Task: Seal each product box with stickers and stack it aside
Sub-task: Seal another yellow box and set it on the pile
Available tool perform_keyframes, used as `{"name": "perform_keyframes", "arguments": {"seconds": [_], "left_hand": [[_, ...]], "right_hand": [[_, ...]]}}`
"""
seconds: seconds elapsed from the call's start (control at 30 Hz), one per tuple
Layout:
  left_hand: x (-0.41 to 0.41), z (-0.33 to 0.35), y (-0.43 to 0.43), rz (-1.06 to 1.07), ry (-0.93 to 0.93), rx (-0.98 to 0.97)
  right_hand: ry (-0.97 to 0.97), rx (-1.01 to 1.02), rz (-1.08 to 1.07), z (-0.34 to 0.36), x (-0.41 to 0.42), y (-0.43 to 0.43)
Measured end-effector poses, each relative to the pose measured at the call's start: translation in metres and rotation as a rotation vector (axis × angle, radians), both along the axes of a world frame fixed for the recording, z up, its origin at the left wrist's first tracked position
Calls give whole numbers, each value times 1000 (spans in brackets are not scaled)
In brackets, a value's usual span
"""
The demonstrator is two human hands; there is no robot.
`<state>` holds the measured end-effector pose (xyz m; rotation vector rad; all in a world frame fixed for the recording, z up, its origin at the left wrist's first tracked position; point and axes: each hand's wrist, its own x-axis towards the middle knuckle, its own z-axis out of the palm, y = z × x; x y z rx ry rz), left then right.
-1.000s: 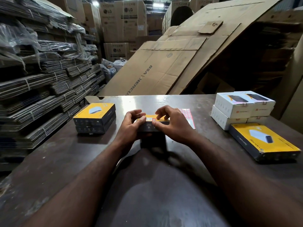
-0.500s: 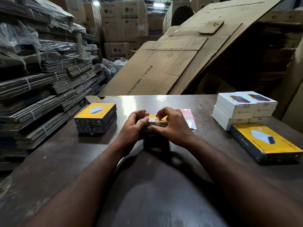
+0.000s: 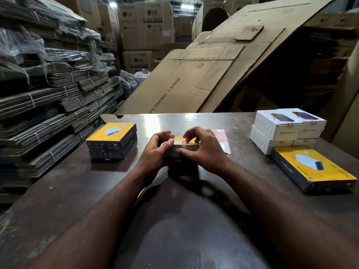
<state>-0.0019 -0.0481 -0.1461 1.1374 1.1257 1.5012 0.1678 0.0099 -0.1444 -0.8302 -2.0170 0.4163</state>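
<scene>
Dark laminate desk [image 3: 64,187] carries all of our work, with bare surface between the hands and its near edge. Beyond the hands, the far edge sits close under the leaning cardboard sheets [image 3: 194,78]. Out past the left hand the desk's side edge falls away toward the bundled flat cartons [image 3: 48,113], so we would not slide anything far that way.

Right of the right hand, well apart, stand the white boxes [image 3: 281,131], stacked two high. Small pinkish tabs fold over their lid edges, so we judge them sealed. Nearer to us on that side lies a flat yellow box [image 3: 314,167], and we cannot tell whether it carries a sticker. Left of the left hand sits a stack of two yellow boxes [image 3: 112,140], probably the finished pile, with room on top for another.

Between our hands is the small yellow box [image 3: 190,147], low over the desk. Our left hand [image 3: 155,152] grips its left end with fingers curled over the top, and our right hand [image 3: 206,150] holds the other end, thumb on the near face. Just behind the right hand lies the sticker sheet [image 3: 222,138]. One red-framed sticker [image 3: 183,144] already bridges the lid edge — other seals may remain, then the short carry left to the stack.
</scene>
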Motion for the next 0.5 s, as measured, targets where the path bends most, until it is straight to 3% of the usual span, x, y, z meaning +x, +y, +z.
{"name": "perform_keyframes", "arguments": {"seconds": [0.2,0.5], "left_hand": [[1,3,0,55,38,76],[2,4,-3,76,203,217]], "right_hand": [[122,-304,-99,5,0,1],[372,-935,183,17,-7,-10]]}}
